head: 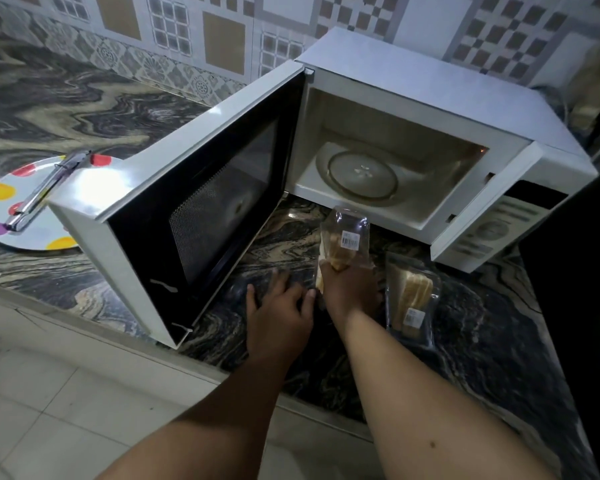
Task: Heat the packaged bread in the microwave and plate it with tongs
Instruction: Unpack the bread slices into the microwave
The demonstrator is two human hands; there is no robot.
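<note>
The right hand grips a bread packet just in front of the microwave, whose door stands wide open. The left hand lies spread on the counter beside it. A second bread packet lies right of the hands. Left of the microwave door, tongs rest on a spotted plate.
</note>
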